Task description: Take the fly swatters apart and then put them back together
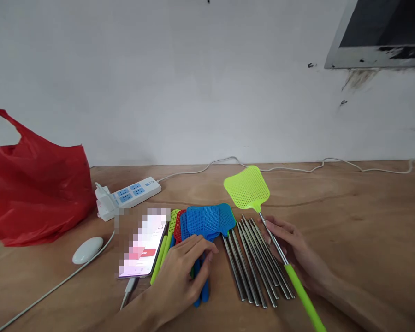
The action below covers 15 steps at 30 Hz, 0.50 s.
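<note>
My right hand (292, 246) is closed around the metal shaft of a yellow-green fly swatter (247, 188). Its mesh head points up and away, and its green handle slants toward the lower right. My left hand (185, 272) hovers at or just over a pile of fly swatters, thumb and fingers loosely apart; whether it touches them is unclear. Blue mesh heads (203, 221) lie on top of the pile, with a red one (178, 226) and a yellow-green one (173, 220) partly showing. Between my hands, several metal rods (256, 263) lie side by side.
A lit phone (147, 249) lies left of the swatters, a cable (128, 288) at its lower end. Behind it sits a white power strip (134, 193). A white oval object (87, 250) and a red plastic bag (38, 189) are farther left. The wooden table (366, 221) meets a wall.
</note>
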### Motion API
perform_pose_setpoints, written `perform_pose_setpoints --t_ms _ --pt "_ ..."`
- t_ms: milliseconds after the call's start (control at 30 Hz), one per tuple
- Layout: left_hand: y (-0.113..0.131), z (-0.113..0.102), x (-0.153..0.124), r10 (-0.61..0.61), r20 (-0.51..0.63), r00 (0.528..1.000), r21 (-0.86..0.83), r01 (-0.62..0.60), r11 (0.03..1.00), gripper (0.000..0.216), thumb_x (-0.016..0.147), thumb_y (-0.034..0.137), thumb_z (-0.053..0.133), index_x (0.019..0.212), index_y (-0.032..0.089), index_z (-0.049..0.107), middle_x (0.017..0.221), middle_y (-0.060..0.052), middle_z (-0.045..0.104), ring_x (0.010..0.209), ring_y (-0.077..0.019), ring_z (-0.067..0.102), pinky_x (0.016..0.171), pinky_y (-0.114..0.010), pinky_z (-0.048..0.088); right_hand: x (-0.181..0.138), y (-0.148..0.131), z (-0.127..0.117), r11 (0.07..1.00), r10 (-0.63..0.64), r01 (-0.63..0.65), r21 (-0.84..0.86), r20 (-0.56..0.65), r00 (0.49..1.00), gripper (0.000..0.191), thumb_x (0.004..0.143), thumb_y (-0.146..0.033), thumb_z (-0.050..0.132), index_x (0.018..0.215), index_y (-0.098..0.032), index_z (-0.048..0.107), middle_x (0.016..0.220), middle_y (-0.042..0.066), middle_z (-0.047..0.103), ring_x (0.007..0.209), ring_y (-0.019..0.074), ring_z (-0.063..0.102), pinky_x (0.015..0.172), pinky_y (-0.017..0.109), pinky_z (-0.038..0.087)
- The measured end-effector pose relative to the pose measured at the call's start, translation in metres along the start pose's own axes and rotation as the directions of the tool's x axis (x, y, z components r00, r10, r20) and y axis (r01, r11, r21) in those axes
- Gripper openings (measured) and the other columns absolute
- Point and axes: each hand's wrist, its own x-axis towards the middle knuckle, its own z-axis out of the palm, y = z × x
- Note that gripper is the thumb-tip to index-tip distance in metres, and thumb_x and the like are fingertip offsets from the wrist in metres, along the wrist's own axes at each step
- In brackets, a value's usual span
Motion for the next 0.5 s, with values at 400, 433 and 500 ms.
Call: perform_pose_setpoints --t_ms 400,433,500 --pt "0.011 -0.003 -0.002 -0.123 0.245 0.962 -0.198 0.174 0.965 0.019 0.102 0.032 0.049 0.118 0.028 0.059 0.101 0.000 0.067 0.096 -0.0196 0.063 0.088 -0.032 0.049 -0.001 0.011 0.002 0.993 -0.070 0.049 0.105 0.203 0.977 0.022 0.081 -0.039 0.080 0.091 -0.020 0.074 0.092 0.005 0.076 0.078 0.0132 0.068 0.070 0.021 0.056" --pt "0.012 -0.002 -0.003 -0.142 0.260 0.955 -0.190 0.195 0.962 0.019 0.102 0.032 0.050 0.119 0.028 0.058 0.098 0.000 0.067 0.093 -0.0189 0.063 0.087 -0.031 0.049 -0.001 0.010 0.002 0.994 -0.065 0.043 0.099 0.222 0.973 0.021 0.083 -0.039 0.078 0.094 -0.021 0.075 0.095 0.006 0.076 0.081 0.0136 0.069 0.072 0.022 0.056" --pt "0.012 0.000 -0.003 -0.178 0.255 0.950 -0.179 0.227 0.957 0.018 0.103 0.030 0.048 0.117 0.027 0.057 0.093 0.001 0.065 0.086 -0.0175 0.062 0.082 -0.029 0.048 -0.001 0.011 0.000 0.996 -0.075 0.059 0.065 0.272 0.959 0.024 0.085 -0.038 0.076 0.104 -0.023 0.075 0.102 0.007 0.075 0.087 0.0155 0.069 0.073 0.024 0.057"
